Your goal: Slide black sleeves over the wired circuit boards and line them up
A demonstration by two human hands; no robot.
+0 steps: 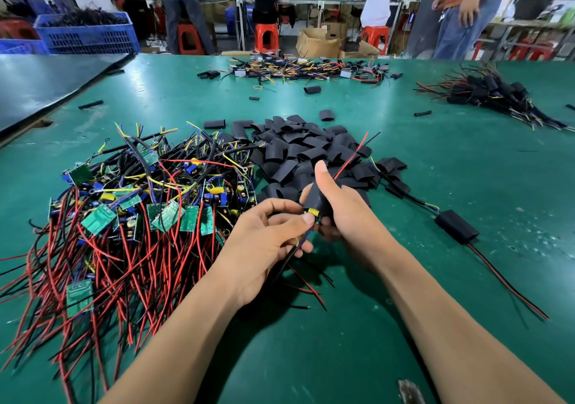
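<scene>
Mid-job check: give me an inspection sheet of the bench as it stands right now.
Surface: green mat, marked in places; dark panel at far left.
Job's things: pile of wired boards at left; heap of black sleeves in the middle; one finished sleeved board lies at right.
Clutter: stray sleeve and others beyond the heap; loose wired bundle and sleeved bundle at the far edge.
Grippers: left hand pinches the circuit board; right hand grips the sleeve, board partly inside.
Cables: leads stick out of the held sleeve's far end.
Surroundings: people at benches, red stools, blue crate, cardboard boxes.
</scene>
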